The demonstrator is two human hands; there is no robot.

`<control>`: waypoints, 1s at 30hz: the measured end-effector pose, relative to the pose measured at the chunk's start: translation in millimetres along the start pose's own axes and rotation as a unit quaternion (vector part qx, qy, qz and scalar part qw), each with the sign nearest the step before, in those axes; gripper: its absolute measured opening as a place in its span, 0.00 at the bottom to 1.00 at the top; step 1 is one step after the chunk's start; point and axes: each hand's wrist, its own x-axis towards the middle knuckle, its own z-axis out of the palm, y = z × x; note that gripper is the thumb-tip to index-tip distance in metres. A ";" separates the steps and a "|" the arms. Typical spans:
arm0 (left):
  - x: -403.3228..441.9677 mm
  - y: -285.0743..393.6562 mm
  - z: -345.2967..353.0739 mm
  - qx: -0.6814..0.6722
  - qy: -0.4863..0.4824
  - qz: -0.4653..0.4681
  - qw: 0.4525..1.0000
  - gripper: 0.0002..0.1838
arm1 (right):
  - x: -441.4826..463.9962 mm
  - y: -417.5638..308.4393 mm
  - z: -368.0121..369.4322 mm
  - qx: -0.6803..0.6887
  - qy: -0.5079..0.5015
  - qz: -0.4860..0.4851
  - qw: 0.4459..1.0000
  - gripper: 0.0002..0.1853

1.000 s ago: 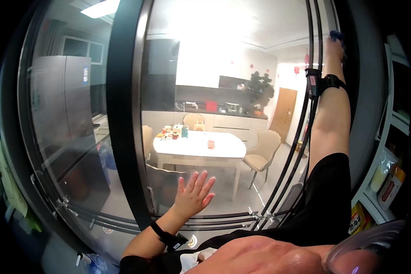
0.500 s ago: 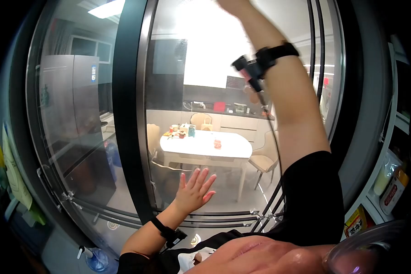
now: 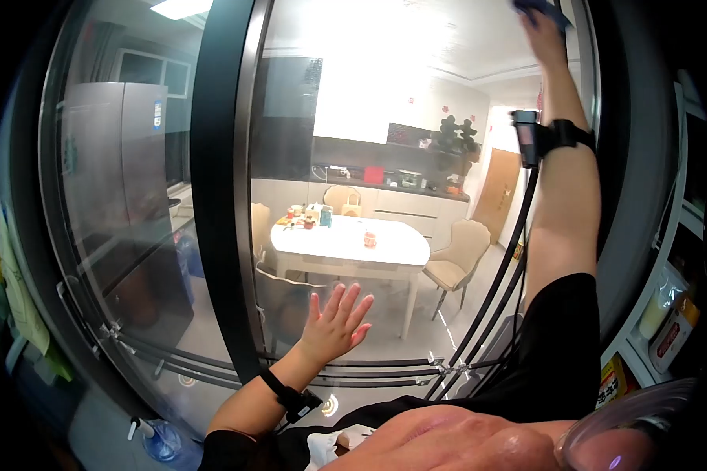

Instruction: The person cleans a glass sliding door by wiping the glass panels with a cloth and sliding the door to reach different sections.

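My left hand (image 3: 334, 323) is spread against the glass door (image 3: 306, 306), fingers apart and pointing up, holding nothing. Up at the top right, my right hand (image 3: 543, 38) presses a dark blue cloth (image 3: 543, 9) to the glass near the door's right edge; its fingers are partly hidden by the cloth. Each wrist carries a black strap with a small device. My right arm is stretched out nearly straight.
Behind the glass are a white table (image 3: 346, 243), chairs (image 3: 457, 255) and a fridge (image 3: 118, 157). A shelf (image 3: 636, 353) with packages stands at the right. A blue spray bottle (image 3: 165, 446) is at the lower left.
My right hand swept from the right edge toward the upper middle, out of the frame's top, then came back to the upper right with the cloth. My left hand has stayed in place.
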 end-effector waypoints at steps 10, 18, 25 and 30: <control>0.6 -0.5 -0.1 0.010 -0.012 -0.001 1.000 0.30 | -33.0 -349.5 70.1 0.269 -0.040 -0.348 0.897 0.08; 1.1 -2.1 2.7 0.007 0.003 0.013 1.000 0.32 | -37.1 1.4 -39.2 -0.122 -0.064 0.129 0.982 0.20; 2.1 1.3 4.4 0.008 0.012 0.015 1.000 0.31 | -46.4 -39.0 -22.8 -0.142 -0.099 0.057 0.983 0.20; 0.9 0.2 5.3 0.002 -0.004 0.000 1.000 0.30 | -85.9 -297.4 5.0 0.211 -0.193 -0.142 0.948 0.13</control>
